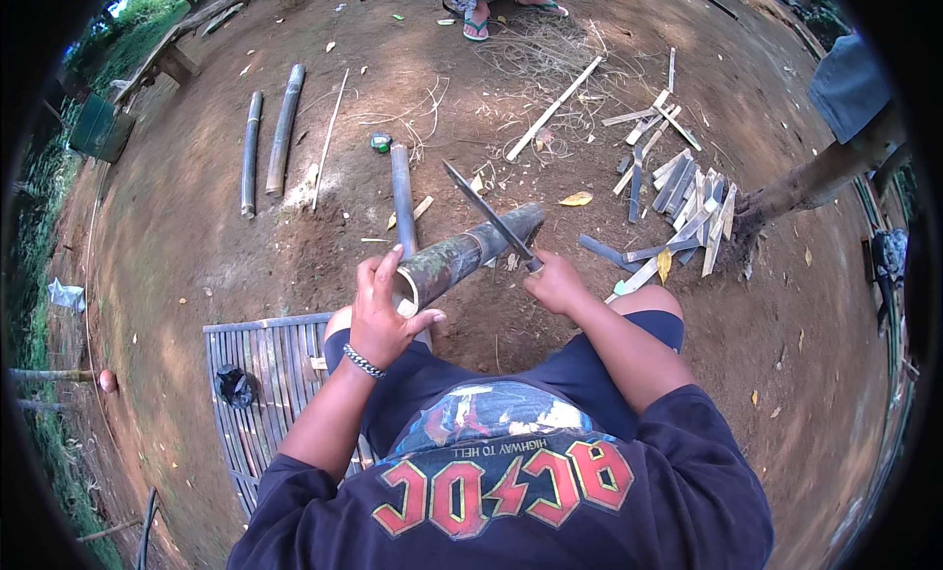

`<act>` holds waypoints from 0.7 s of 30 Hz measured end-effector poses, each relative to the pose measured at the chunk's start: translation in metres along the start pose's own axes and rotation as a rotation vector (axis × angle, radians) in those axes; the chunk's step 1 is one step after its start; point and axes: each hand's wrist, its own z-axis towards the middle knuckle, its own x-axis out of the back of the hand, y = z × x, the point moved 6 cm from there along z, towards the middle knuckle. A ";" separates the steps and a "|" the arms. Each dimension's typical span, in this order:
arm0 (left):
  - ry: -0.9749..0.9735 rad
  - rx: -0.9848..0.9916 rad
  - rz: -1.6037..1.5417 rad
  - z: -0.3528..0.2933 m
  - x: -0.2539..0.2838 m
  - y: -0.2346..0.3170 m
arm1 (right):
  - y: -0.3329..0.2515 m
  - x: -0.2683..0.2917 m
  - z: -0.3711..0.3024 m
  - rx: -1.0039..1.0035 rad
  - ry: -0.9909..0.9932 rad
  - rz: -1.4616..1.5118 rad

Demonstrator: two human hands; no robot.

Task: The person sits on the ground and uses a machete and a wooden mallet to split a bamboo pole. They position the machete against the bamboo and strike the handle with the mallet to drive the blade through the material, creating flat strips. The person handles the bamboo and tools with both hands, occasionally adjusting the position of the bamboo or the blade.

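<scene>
A thick bamboo section point(444, 267), dark with greenish patches, slants in front of me with its hollow end toward my left side. My left hand point(381, 310) grips that near end, thumb below the rim and fingers along the upper side. In my right hand point(558, 283) is the handle of a machete point(488, 212). Its long dark blade points up and to the left, crossing over the far part of the bamboo; whether it touches, I cannot tell. Beyond the section, a thinner bamboo pole point(403, 192) lies on the ground, with a green tape measure point(381, 142) at its far end.
Split bamboo pieces point(695, 199) are heaped at the right, by a wooden post point(820, 177). Two bamboo poles point(285, 128) lie at the far left. A slatted bamboo platform point(285, 373) with a black plastic bag point(234, 385) is at my left. Another person's sandalled feet point(476, 25) show ahead.
</scene>
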 end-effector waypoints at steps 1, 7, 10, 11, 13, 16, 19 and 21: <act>0.052 0.085 -0.035 -0.001 0.001 -0.005 | -0.001 -0.001 -0.003 0.000 0.019 0.032; 0.333 0.356 -0.281 -0.020 -0.024 -0.022 | -0.009 -0.006 0.003 -0.003 0.020 -0.108; 0.349 0.371 -0.218 -0.020 -0.025 -0.014 | -0.039 -0.013 -0.017 0.051 -0.025 -0.186; 0.344 0.360 -0.215 -0.023 -0.026 -0.015 | -0.054 -0.014 -0.027 0.166 -0.023 -0.127; 0.305 0.309 -0.183 -0.028 -0.028 -0.014 | -0.053 -0.015 -0.030 0.255 -0.025 -0.127; 0.258 0.237 -0.128 -0.031 -0.030 -0.011 | -0.038 -0.014 -0.019 0.215 -0.027 -0.203; 0.258 0.244 -0.147 -0.035 -0.031 -0.011 | -0.045 -0.013 -0.026 0.312 -0.059 -0.213; 0.244 0.205 -0.123 -0.031 -0.030 -0.007 | -0.039 -0.016 -0.022 0.305 -0.035 -0.169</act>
